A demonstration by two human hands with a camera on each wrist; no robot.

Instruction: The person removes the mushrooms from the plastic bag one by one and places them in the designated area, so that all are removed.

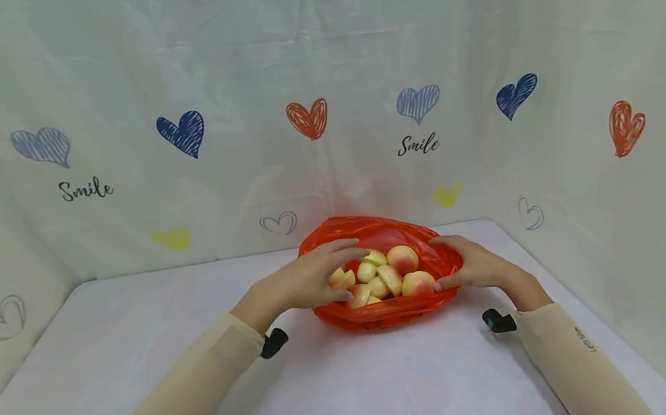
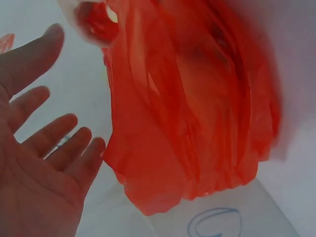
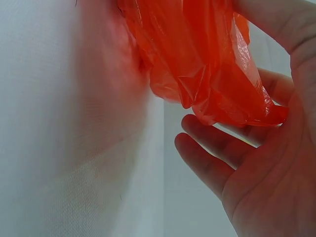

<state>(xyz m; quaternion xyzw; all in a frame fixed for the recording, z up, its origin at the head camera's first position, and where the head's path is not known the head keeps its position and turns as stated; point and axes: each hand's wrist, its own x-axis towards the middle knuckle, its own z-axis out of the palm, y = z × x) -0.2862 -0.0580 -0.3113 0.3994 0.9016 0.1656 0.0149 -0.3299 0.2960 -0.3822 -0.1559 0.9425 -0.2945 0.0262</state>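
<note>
A red plastic bag (image 1: 384, 313) stands on the table with its mouth spread wide. Inside lie several yellow fruits (image 1: 403, 259) with a red blush, like peaches; some look smaller and paler. My left hand (image 1: 320, 273) reaches over the bag's left rim, thumb and fingers apart. The left wrist view shows that hand's fingers (image 2: 54, 133) extended, the little finger close to the red plastic. My right hand (image 1: 471, 264) is at the right rim, its thumb near a fruit. In the right wrist view its fingers (image 3: 212, 148) stretch out loosely beside the bag's plastic.
A white-covered table (image 1: 220, 402) carries the bag near its back edge. Behind and at both sides hangs a pale curtain (image 1: 346, 51) printed with hearts and "Smile". Small black devices (image 1: 273, 343) are on the undersides of both wrists, close over the tabletop.
</note>
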